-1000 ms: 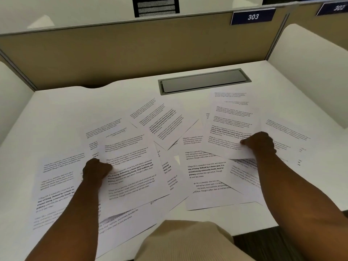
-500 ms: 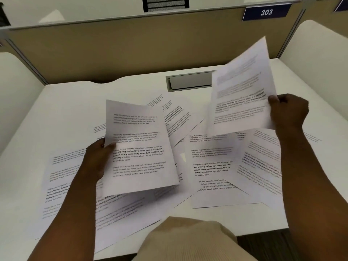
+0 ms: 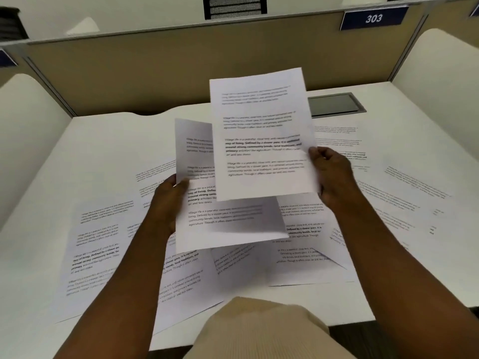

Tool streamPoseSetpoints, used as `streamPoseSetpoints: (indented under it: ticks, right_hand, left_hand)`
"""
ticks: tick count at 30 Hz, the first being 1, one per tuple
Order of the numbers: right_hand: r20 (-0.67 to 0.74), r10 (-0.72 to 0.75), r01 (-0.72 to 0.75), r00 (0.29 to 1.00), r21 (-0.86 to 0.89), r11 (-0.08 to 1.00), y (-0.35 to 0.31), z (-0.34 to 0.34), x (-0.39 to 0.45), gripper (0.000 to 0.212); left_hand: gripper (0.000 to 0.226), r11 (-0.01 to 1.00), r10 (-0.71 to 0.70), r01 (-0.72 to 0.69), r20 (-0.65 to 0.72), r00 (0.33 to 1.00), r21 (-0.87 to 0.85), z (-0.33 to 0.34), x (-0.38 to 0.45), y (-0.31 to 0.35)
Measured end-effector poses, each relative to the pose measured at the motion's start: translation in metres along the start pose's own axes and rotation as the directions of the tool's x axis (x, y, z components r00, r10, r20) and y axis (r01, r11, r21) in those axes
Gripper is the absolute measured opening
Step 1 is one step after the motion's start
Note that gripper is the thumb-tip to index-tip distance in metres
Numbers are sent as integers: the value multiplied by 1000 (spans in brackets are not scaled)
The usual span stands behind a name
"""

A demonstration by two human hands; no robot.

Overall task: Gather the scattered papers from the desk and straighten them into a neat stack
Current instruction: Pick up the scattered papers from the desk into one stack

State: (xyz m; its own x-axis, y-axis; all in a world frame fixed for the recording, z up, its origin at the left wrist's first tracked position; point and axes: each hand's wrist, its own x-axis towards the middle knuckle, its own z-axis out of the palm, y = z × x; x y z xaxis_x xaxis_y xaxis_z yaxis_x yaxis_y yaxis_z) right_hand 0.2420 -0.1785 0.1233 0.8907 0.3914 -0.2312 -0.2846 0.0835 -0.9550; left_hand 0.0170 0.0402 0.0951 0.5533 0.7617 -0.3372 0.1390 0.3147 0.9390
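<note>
Two printed sheets are lifted above the white desk (image 3: 108, 151). My left hand (image 3: 168, 200) grips the left edge of the lower sheet (image 3: 223, 224), thumb on top. My right hand (image 3: 331, 177) pinches the right edge of the upper sheet (image 3: 261, 136), which overlaps the lower sheet's top right part. Several more printed sheets lie scattered flat on the desk: a group at the left (image 3: 96, 244), some in the middle under my hands (image 3: 305, 255), others at the right (image 3: 404, 195).
A tan partition (image 3: 181, 73) closes the desk's back, with white side panels left (image 3: 26, 141) and right (image 3: 440, 73). A grey cable hatch (image 3: 337, 104) sits at the back right. A blue "303" sign (image 3: 373, 18) hangs above. My beige-clothed lap (image 3: 259, 330) is at the front edge.
Both hands have lifted one sheet each off the desk. The right hand has swung its sheet leftward over the left hand's sheet, so the two now overlap in the middle.
</note>
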Motion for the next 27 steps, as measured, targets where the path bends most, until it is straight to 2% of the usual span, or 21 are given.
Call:
streamPoseSetpoints:
  ticks: [5, 8, 11, 14, 16, 18, 22, 25, 27]
  right_hand:
    - [101, 77, -69, 992, -77, 995, 30, 14, -10, 9]
    - [158, 106, -74, 982, -193, 978, 43, 17, -15, 10]
    - [212, 169, -117, 963, -238, 964, 55, 17, -17, 13]
    - [209, 210, -149, 955, -273, 950, 63, 16, -19, 32]
    - [242, 243, -170, 939, -285, 943, 68, 16, -21, 37]
    - [291, 268, -180, 918, -297, 938, 72, 15, -22, 31]
    - [265, 232, -145, 936, -311, 939, 74, 12, -18, 27]
    - [219, 208, -150, 953, -254, 956, 73, 10, -15, 29]
    - [208, 199, -150, 958, -230, 961, 74, 8, -13, 27]
  left_hand:
    - [24, 985, -64, 69, 39, 997, -158, 11, -3, 1]
    - [25, 977, -62, 71, 49, 997, -203, 12, -4, -1]
    - [24, 972, -71, 83, 62, 996, -220, 13, -6, -5]
    - [23, 968, -90, 98, 45, 995, -230, 14, -8, -10]
    - [22, 972, -99, 111, 68, 993, -208, 13, -9, -13]
    - [21, 977, -112, 123, 75, 991, -172, 12, -8, -15]
    - [27, 983, -140, 138, -6, 990, -118, 4, 1, -20]
    - [24, 992, -100, 107, -108, 989, 61, -15, 8, -26]
    - [25, 966, -36, 96, -241, 970, 241, -37, 14, -35]
